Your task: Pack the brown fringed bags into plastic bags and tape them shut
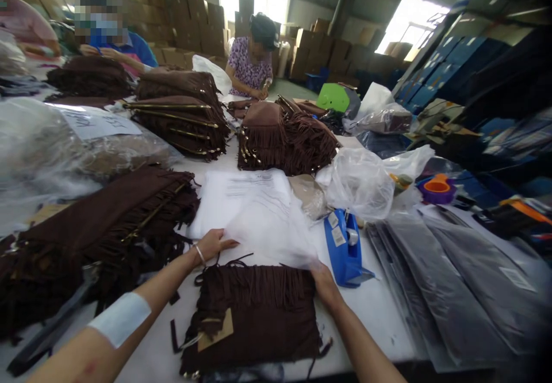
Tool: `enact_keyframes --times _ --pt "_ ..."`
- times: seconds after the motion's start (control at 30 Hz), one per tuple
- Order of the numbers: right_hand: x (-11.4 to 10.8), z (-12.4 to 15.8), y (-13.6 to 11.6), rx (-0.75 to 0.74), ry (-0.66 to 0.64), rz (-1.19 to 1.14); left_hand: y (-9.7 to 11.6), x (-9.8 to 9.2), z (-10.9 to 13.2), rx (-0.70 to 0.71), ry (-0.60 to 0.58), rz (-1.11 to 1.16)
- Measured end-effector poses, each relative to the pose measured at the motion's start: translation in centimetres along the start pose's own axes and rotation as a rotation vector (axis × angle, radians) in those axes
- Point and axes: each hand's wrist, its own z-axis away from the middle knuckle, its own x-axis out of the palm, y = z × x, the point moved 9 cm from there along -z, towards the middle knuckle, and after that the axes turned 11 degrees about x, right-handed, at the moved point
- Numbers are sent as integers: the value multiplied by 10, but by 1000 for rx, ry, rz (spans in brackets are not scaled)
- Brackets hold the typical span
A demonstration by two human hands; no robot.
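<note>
A thin, see-through white plastic bag (271, 222) is spread over a stack of printed white bags (215, 199). My left hand (215, 245) pinches its near left edge, while my right hand (326, 285) grips its near right corner, the fingertips partly hidden by the plastic. Just below the bag lies a dark brown fringed handbag (263, 325), flat on the white table (379, 314). A tan paper tag (216, 330) hangs on its left side. A blue tape dispenser (344, 248) stands to the right of my right hand.
Fringed brown bags are piled at left (107, 222) and at the back (280, 136). Flat grey plastic-wrapped pieces (457, 285) lie at right, near a crumpled clear bag (362, 182) and tape rolls (437, 187). Several co-workers sit across the table, one in a patterned top (248, 66).
</note>
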Motion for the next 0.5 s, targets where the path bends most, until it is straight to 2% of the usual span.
enact_keyframes --times 0.13,0.2,0.27,0.4,0.5 --pt "2 12 43 208 53 -134 -16 -28 33 -11 84 22" --pt "0 15 59 269 120 -187 -26 -33 54 -16 177 51" --pt "0 18 63 261 161 -169 -35 -32 73 -27 272 85" --pt "-1 29 51 158 165 72 -42 -28 107 -57 396 120" --pt "-19 40 45 76 193 409 -42 -40 133 -9 436 18"
